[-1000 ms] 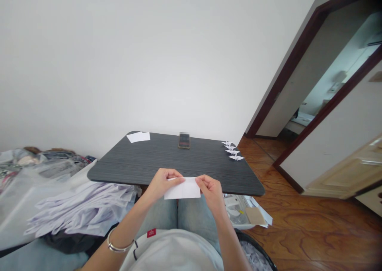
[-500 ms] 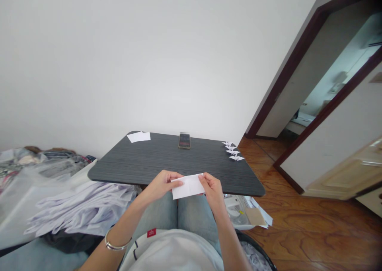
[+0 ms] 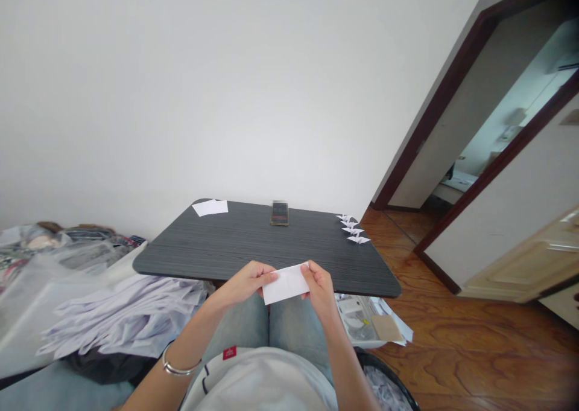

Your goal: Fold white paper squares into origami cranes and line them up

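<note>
A folded white sheet of paper (image 3: pixel 285 283) is held between my two hands, above my lap at the near edge of the dark table (image 3: pixel 253 248). My left hand (image 3: pixel 251 280) pinches its left end, thumb on top. At the right end, my right hand (image 3: pixel 318 282) grips it with the thumb pressed on the upper corner. The fingers under the paper are mostly hidden. Several small folded paper cranes (image 3: pixel 355 230) stand in a row at the table's right side. Flat white paper sheets (image 3: pixel 210 207) lie at the far left corner.
A phone-like dark device (image 3: pixel 279 213) stands at the table's back edge by the wall. White cloth (image 3: pixel 131 314) is piled low at left. Below the table at right sit a tray of odds and ends (image 3: pixel 362 323) and a dark-rimmed bin (image 3: pixel 384 390) holding paper scraps.
The paper has shifted slightly and tilts a little more, its left end lower. My left hand has moved a bit right along with it; both hands keep their hold.
</note>
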The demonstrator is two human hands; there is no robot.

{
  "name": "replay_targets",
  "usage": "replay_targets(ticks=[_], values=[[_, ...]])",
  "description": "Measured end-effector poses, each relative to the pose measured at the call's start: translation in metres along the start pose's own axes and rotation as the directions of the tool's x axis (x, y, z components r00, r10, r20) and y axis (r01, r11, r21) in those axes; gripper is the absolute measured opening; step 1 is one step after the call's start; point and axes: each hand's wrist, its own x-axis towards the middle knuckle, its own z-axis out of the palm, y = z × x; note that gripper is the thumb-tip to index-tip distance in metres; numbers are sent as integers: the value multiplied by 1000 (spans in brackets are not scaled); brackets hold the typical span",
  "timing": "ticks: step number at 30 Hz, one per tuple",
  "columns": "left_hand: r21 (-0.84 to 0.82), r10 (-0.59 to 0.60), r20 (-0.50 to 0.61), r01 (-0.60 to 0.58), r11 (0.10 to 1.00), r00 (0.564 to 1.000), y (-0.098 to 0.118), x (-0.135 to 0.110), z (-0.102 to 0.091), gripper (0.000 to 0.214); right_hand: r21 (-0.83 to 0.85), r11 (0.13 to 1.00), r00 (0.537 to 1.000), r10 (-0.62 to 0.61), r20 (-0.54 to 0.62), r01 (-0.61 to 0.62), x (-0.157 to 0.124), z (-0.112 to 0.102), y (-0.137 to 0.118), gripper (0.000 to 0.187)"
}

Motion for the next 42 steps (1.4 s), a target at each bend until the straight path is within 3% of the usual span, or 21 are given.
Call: replay_targets(ticks=[7, 11, 17, 20, 27, 42], values=[[-30, -39, -8, 38, 999, 999, 1, 0, -2, 40, -9, 999, 999, 37, -28, -38, 2, 1, 3, 40], [-1, -11, -51, 11, 1000, 999, 0, 2, -3, 35, -71, 997, 998, -4, -57, 0, 1, 1, 2, 40], [114, 36, -108, -24, 993, 993, -1, 10, 3, 32, -221, 973, 997, -47, 69, 61, -4, 4, -4, 37], [144, 50, -133, -31, 989, 990, -1, 12, 7, 32, -232, 970, 996, -49, 75, 66, -5, 4, -7, 37], [97, 79, -161, -64, 993, 984, -2, 8, 4, 32, -177, 983, 999, -44, -16, 41, -2, 3, 0, 40], [72, 44, -234, -28, 997, 971, -4, -12, -24, 26, -28, 1000, 983, -16, -183, 11, 3, -8, 3, 41]])
